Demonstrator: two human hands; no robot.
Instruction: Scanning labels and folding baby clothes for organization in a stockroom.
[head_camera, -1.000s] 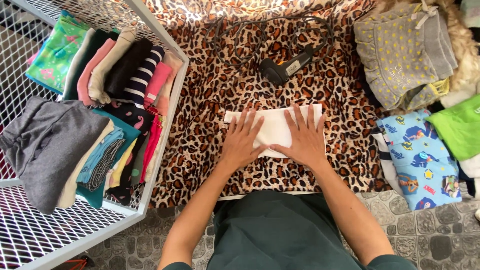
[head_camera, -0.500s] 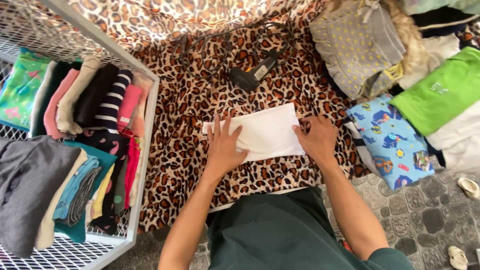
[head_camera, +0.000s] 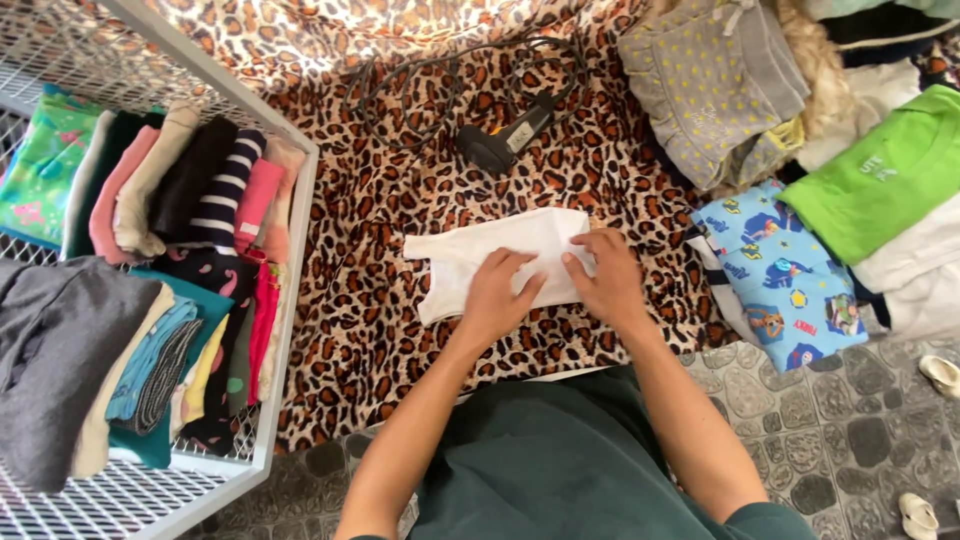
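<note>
hands (head_camera: 553, 287) pressing white garment (head_camera: 480, 258), perhaps pinching, leopard blanket (head_camera: 390, 190)

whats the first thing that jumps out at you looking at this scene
The leopard-print blanket fills the middle, and on it a white garment lies under both hands, the left hand and right hand pressing its near edge. At the left, a white wire rack holds rows of folded clothes in many colours. A black handheld scanner with a coiled cord lies beyond the garment, and a bright green shirt tops the pile at the right.
</note>
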